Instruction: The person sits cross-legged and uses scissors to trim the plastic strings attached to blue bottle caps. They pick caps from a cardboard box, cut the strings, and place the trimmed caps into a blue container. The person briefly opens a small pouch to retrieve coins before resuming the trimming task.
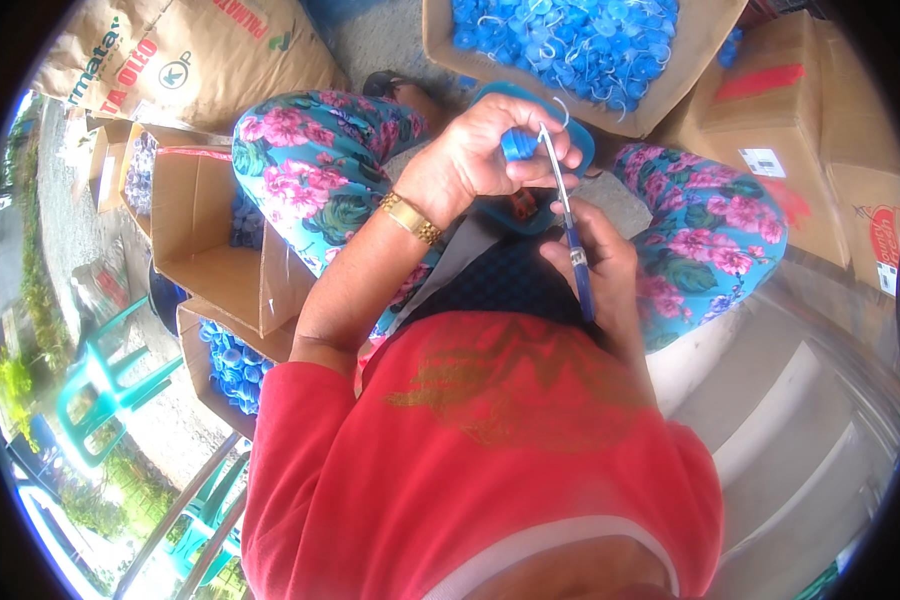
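A brown cardboard box of blue plastic caps [570, 40] sits ahead of the knees. The left hand [475, 160] grips one small blue plastic cap [519, 144] above the lap; the right hand [595, 255] is closed around a blue-handled metal pick [568, 225]. Best to hold the cap steady and keep the tip angled off the fingers.

Bright daylight, strongest from my left, where ground beside the green plastic chair [105, 395] is blown out white. Colours read saturated. Soft shadow falls under the forearms. Fisheye bends the cardboard boxes [790, 120] near the rim; black vignette all round, edges slightly soft.
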The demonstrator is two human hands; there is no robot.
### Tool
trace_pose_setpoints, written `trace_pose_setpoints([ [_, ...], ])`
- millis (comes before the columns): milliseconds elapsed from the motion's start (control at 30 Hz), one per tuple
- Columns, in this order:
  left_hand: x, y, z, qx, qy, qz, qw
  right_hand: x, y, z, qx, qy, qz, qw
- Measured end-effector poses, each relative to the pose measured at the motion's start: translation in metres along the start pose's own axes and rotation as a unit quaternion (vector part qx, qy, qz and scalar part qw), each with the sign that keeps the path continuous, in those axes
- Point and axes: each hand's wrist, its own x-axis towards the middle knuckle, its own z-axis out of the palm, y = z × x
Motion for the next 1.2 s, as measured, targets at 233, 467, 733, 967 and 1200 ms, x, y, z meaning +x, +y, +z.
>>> trace_pose_setpoints([
  [233, 0.012, -0.041, -0.017, -0.047, 0.062, -0.045, 0.996, 0.013, -0.015, 0.007, 0.138, -0.009, -0.065, 0.988],
  [467, 0.005, -0.036, -0.031, 0.029, 0.257, 0.024, 0.966, 0.001, 0.004, -0.003, 0.059, 0.016, 0.059, 0.996],
  [733, -0.025, -0.026, -0.005, -0.112, 0.062, 0.171, 0.977, -0.002, 0.005, 0.011, -0.22, 0.111, 0.007, 0.969],
  [967, -0.029, -0.03, 0.011, -0.025, 0.092, 0.23, 0.969, 0.005, 0.002, 0.016, -0.329, 0.129, -0.084, 0.932],
  [1200, -0.027, -0.037, 0.012, 0.004, 0.095, 0.248, 0.964, 0.009, 0.003, 0.021, -0.347, 0.142, -0.107, 0.921],
])
